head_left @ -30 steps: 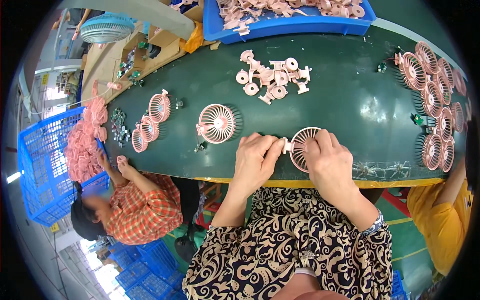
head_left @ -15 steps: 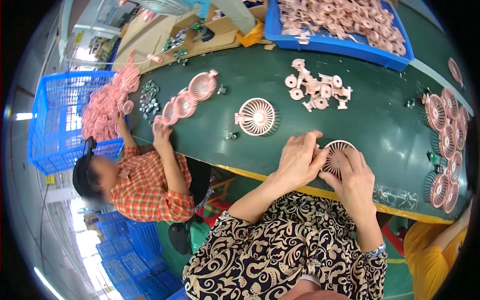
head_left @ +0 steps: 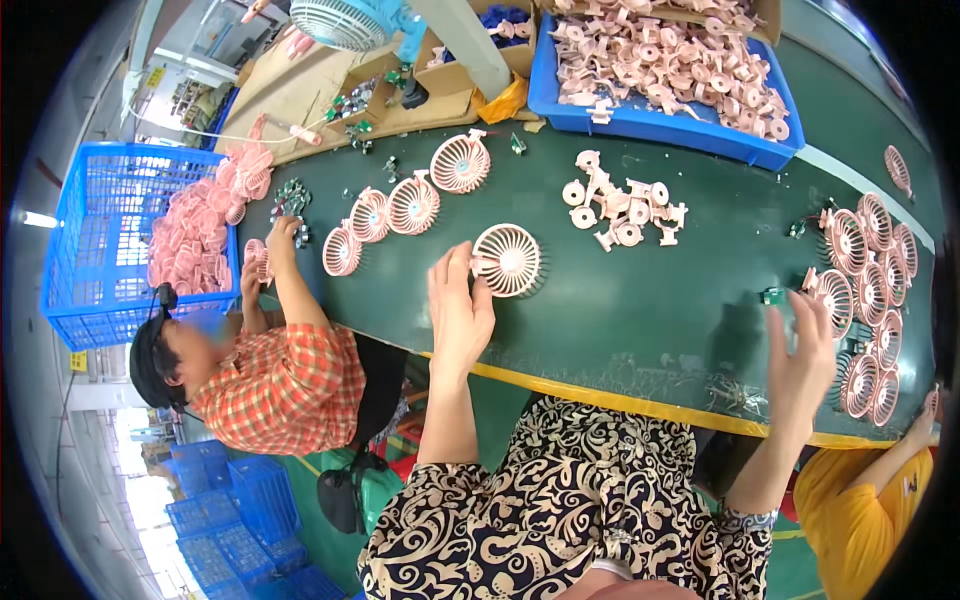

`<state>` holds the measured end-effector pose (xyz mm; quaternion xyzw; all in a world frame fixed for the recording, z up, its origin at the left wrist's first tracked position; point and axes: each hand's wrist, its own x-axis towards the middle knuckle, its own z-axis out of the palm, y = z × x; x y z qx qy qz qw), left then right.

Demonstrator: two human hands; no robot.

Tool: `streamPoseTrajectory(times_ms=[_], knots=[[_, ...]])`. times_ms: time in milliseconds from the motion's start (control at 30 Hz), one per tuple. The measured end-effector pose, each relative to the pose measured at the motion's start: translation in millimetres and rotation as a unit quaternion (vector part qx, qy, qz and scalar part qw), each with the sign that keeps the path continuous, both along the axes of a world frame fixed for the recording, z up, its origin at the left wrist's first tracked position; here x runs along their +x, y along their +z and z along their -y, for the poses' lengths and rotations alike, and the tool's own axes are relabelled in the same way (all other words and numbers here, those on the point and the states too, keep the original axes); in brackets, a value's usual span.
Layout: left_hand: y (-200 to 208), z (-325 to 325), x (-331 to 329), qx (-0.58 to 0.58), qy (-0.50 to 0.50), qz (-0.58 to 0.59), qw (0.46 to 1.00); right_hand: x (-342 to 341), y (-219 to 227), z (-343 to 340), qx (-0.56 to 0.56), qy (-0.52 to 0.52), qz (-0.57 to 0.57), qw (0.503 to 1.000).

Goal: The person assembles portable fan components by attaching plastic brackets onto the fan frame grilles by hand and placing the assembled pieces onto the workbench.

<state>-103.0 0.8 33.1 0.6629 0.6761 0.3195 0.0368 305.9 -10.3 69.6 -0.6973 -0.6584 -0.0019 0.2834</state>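
A round pink fan grille (head_left: 507, 260) lies on the green table in front of me. My left hand (head_left: 460, 312) is closed at its left edge, thumb and fingers around the small tab. My right hand (head_left: 803, 360) is held over the table at the right, fingers apart with nothing seen in them. Beside its fingertips sits a pink grille (head_left: 834, 302) at the near side of a cluster of grilles (head_left: 872, 285). A small green circuit board (head_left: 773, 296) is just past the right fingertips.
Small pink brackets (head_left: 625, 205) lie mid-table, before a blue tray (head_left: 660, 135) heaped with more. On the left, a co-worker in a checked shirt (head_left: 285, 385) handles parts by several grilles (head_left: 413, 205) and a blue crate (head_left: 90, 300). Another person in yellow (head_left: 860, 510) is at right.
My hands have parted from the grille they held together at the table's front. The left moved left to the other grille; the right moved right to the cluster and stands open.
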Motion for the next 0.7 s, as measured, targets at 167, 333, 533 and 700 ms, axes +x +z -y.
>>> streamPoseTrajectory(times_ms=[167, 333, 533, 700], knots=[[6.3, 4.6, 15.6, -0.074, -0.002, 0.085, 0.994, -45.3, -2.6, -55.5, 0.007, 0.131, -0.050, 0.990], [3.7, 16.1, 43.4, -0.112, -0.049, 0.186, 0.975, -81.0, -23.6, -110.8, 0.070, 0.179, -0.080, 0.978], [4.2, 23.8, 66.3, -0.123, -0.126, 0.235, 0.956, -110.6, -38.7, -121.6, 0.116, 0.225, -0.143, 0.957], [6.3, 23.0, 78.1, -0.152, -0.166, 0.215, 0.950, -106.9, -55.3, -125.8, 0.119, 0.214, -0.095, 0.965]])
